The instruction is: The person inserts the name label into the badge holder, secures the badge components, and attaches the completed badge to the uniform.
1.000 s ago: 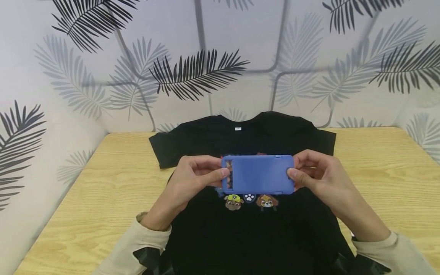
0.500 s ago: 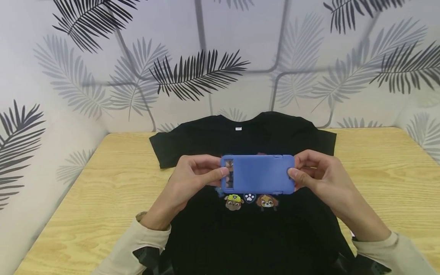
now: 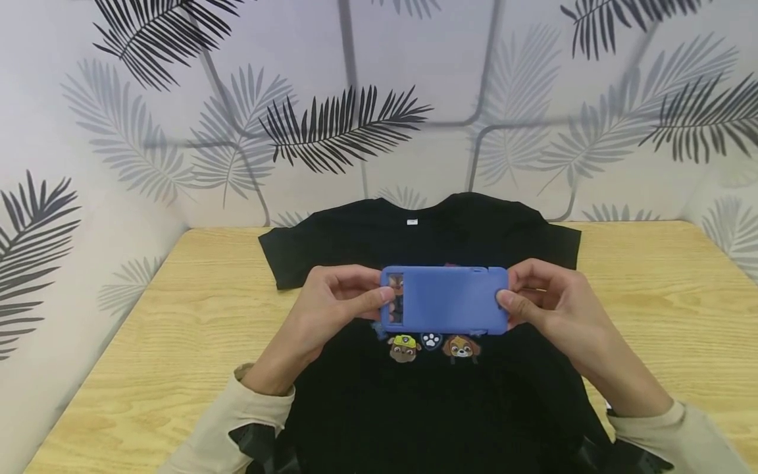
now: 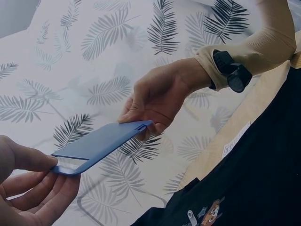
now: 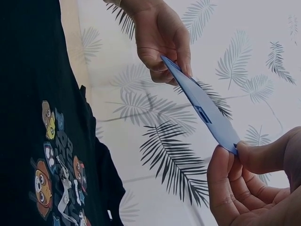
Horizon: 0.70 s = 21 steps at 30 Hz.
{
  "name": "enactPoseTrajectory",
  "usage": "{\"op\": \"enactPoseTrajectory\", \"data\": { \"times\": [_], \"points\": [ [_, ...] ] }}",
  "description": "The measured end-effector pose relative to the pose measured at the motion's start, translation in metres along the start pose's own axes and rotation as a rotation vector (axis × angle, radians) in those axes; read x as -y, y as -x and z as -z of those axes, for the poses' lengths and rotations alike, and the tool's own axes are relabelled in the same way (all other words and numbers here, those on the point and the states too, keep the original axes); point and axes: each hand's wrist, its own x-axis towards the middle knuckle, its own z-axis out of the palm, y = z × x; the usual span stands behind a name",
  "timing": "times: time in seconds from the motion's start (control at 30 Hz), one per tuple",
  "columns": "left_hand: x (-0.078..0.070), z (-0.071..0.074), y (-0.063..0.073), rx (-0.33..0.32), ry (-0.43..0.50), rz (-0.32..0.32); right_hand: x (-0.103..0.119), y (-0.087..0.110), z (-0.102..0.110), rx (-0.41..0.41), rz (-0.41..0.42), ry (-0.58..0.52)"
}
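Note:
A flat blue phone case [image 3: 447,299] is held level between both hands, above a black T-shirt [image 3: 438,408]. At the case's left end is a rectangular cutout, through which fingers and part of the shirt print show. My left hand [image 3: 331,306] pinches that end, thumb on the face beside the cutout. The opposite end is pinched by my right hand [image 3: 553,306], with its thumb on the near face. In the left wrist view the case [image 4: 103,141] appears thin and tilted. The right wrist view shows a small notch in the long edge of the case [image 5: 211,117].
The T-shirt lies spread on a light wooden table [image 3: 183,329], its collar toward the back wall. Cartoon dog heads [image 3: 460,349] are printed on its chest. A leaf-patterned wall covering [image 3: 414,158] stands behind and left of the table.

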Motion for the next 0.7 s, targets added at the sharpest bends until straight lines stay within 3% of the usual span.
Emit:
{"op": "enactPoseTrajectory", "data": {
  "times": [0.7],
  "points": [
    [0.0056,-0.0008,0.0023,-0.003,-0.008,-0.006,-0.0046,0.0022,0.0000,-0.003,0.013,0.014]
  ]
}}
